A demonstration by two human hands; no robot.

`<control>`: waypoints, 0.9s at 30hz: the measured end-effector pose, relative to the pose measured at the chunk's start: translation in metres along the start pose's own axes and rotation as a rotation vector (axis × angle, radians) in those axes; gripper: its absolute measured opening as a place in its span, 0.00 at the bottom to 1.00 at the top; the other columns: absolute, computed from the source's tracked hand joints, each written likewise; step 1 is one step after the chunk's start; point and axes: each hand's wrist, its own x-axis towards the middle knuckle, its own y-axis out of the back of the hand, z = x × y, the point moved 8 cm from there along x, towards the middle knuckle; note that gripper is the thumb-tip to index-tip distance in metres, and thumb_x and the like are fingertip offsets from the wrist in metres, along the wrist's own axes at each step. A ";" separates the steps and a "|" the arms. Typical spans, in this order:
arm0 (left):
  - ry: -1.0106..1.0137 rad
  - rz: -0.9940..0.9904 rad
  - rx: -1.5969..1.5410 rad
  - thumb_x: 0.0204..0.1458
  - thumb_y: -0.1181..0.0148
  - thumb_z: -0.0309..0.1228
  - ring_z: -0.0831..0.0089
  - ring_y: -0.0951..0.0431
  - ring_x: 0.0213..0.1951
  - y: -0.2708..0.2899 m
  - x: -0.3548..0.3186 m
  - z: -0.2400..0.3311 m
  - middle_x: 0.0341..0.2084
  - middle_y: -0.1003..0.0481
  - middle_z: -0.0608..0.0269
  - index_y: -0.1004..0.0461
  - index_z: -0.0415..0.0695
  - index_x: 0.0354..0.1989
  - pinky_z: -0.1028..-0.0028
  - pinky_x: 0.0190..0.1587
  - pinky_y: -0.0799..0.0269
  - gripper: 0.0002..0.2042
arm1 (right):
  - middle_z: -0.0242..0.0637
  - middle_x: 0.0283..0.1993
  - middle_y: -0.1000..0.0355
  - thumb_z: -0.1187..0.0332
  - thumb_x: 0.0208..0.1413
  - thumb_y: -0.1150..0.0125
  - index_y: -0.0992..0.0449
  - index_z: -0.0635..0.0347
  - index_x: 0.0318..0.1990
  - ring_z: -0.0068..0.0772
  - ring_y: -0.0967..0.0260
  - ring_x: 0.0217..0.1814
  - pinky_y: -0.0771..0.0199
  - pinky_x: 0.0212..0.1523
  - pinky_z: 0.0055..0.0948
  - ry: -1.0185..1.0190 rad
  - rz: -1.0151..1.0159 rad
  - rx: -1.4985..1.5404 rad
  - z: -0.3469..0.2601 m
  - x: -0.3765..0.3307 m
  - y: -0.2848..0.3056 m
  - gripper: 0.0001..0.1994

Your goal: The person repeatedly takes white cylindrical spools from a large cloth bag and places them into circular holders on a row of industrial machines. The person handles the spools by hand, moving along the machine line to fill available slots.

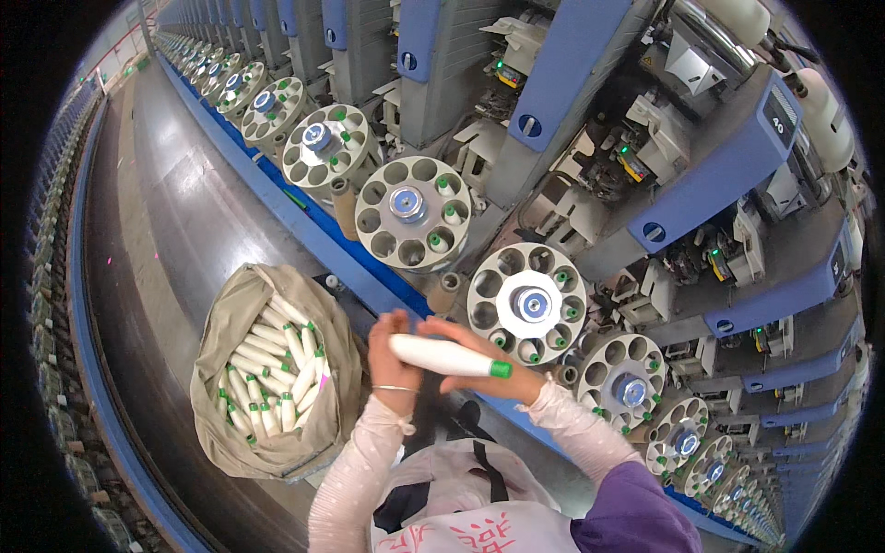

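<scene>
A white yarn bobbin (442, 357) with a green tip lies across both hands, its tip pointing right. My left hand (389, 355) is closed against its thick end, fingers bunched together. Under and behind the bobbin is my right hand (493, 369), its fingers along the far side; part of its grip is hidden. To the left of my hands stands a beige cloth sack (217, 405), gaping at the top and filled with many similar green-tipped bobbins (267, 359). Just beyond my right hand sits a round magazine (481, 300) with bobbins in several of its pockets.
A row of round magazines (381, 192) runs along the winding machine (590, 55) from far left to near right. A blue rail (318, 235) edges the machine. Brown paper cones (444, 292) stand between magazines. The grey floor (184, 184) stretches away at left.
</scene>
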 end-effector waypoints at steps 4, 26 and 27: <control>-0.221 0.072 0.214 0.66 0.46 0.47 0.69 0.27 0.53 -0.019 -0.006 -0.001 0.49 0.27 0.60 0.33 0.46 0.54 0.65 0.56 0.32 0.19 | 0.46 0.51 0.26 0.58 0.62 0.39 0.33 0.62 0.60 0.37 0.26 0.53 0.28 0.50 0.35 -0.178 0.381 0.121 0.024 0.020 0.014 0.23; -0.664 0.124 0.492 0.65 0.45 0.34 0.65 0.27 0.38 -0.033 0.024 -0.057 0.34 0.31 0.60 0.35 0.45 0.38 0.62 0.50 0.28 0.08 | 0.21 0.22 0.46 0.61 0.69 0.46 0.32 0.53 0.34 0.16 0.46 0.25 0.39 0.27 0.20 -0.339 0.657 1.200 0.074 -0.050 0.099 0.11; -0.821 -0.036 0.738 0.63 0.43 0.30 0.65 0.27 0.41 -0.055 0.016 -0.059 0.38 0.30 0.59 0.33 0.44 0.40 0.65 0.48 0.29 0.06 | 0.19 0.21 0.52 0.59 0.68 0.45 0.33 0.51 0.33 0.14 0.49 0.23 0.46 0.21 0.19 -0.401 0.568 1.105 0.059 -0.050 0.098 0.11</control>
